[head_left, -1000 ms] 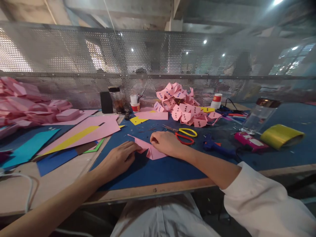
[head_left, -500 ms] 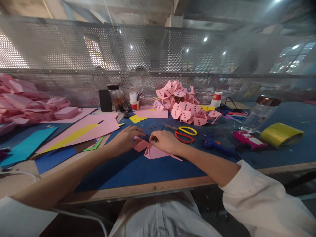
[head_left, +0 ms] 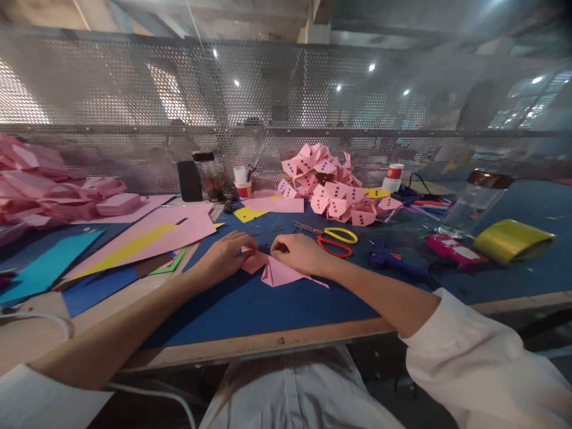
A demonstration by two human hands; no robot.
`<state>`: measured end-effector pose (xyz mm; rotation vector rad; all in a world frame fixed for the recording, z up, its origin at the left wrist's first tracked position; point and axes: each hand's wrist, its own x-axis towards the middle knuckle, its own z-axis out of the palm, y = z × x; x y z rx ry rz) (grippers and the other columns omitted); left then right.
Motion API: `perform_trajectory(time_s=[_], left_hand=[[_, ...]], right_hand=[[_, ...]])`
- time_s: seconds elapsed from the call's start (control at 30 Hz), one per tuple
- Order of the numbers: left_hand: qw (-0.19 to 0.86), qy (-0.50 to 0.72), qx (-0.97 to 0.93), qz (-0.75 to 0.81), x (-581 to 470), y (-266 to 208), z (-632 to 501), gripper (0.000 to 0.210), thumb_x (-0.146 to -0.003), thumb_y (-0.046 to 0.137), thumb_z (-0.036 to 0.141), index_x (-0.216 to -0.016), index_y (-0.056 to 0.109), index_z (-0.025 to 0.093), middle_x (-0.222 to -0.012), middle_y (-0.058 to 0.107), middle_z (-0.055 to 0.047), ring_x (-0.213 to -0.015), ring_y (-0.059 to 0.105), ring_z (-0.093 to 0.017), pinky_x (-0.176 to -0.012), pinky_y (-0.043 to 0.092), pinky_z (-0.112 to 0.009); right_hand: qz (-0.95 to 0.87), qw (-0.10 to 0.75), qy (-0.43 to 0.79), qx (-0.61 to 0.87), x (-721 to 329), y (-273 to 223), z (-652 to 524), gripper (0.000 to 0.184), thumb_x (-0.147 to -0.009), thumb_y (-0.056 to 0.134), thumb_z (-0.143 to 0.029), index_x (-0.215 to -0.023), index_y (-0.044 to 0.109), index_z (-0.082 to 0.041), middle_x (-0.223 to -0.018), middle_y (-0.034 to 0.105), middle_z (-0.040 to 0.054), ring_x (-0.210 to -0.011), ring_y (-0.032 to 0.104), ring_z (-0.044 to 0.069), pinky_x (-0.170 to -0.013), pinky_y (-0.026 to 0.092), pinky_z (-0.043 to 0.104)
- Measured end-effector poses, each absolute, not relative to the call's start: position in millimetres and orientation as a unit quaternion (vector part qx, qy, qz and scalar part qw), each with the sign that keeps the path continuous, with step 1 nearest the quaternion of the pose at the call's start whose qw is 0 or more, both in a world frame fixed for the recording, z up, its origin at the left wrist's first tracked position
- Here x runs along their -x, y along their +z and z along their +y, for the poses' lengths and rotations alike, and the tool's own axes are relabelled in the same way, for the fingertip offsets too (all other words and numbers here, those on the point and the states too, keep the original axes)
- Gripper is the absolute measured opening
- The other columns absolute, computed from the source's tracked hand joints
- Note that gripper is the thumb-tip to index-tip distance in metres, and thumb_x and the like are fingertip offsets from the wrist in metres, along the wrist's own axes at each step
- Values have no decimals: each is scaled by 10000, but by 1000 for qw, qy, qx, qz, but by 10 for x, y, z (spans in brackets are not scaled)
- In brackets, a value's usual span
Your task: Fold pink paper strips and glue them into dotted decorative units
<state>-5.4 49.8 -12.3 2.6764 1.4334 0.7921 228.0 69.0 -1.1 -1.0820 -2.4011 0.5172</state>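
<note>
A folded piece of pink paper (head_left: 281, 274) lies on the blue mat, between and in front of my hands. My left hand (head_left: 227, 253) pinches the paper's left end with thumb and fingers. On its far edge my right hand (head_left: 299, 251) rests with curled fingers, the fingertips pressed onto the paper. Just beyond my right hand lie scissors (head_left: 333, 239) with one yellow and one red handle. To the right of them is a blue glue gun (head_left: 395, 262).
Pink folded pieces with dark dots (head_left: 326, 185) are heaped at the back; more pink shapes (head_left: 53, 190) pile up far left. Coloured sheets (head_left: 147, 238) lie left. A glass bottle (head_left: 476, 202), a magenta box (head_left: 456, 251) and a yellow roll (head_left: 513, 241) stand right.
My left hand has shifted very slightly left, and the gap between the hands is a little wider. The pink paper stays in nearly the same place. The view has tilted slightly.
</note>
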Motion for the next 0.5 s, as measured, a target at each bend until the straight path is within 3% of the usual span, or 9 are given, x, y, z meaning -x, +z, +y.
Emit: perform_trajectory(time_s=[0.13, 0.3, 0.5], left_hand=[[2, 302, -840, 451, 18, -59, 466, 175, -879, 532, 207, -919, 702, 204, -964, 720, -80, -971, 632, -251, -879, 485, -380], [31, 358, -820, 445, -19, 66, 405, 147, -874, 574, 254, -868, 712, 205, -964, 714, -93, -990, 622, -269, -922, 469, -414], [221, 384, -797, 410, -100, 212, 286, 200, -886, 625, 363, -892, 724, 190, -1116, 709, -94, -1057, 633, -249, -985, 466, -376]], right_hand=[[-859, 260, 295, 329, -2305, 29, 745, 129, -882, 594, -230, -907, 709, -179, -919, 744, 33, -829, 668, 151, -719, 462, 238], [-827, 277, 438, 219, -2328, 117, 695, 295, -947, 471, -146, -1196, 622, -188, -894, 715, 17, -781, 673, 122, -782, 527, 259], [-871, 326, 316, 187, -2290, 175, 526, 316, -932, 545, -113, -1202, 650, -241, -1147, 673, 25, -1028, 632, 140, -959, 474, 296]])
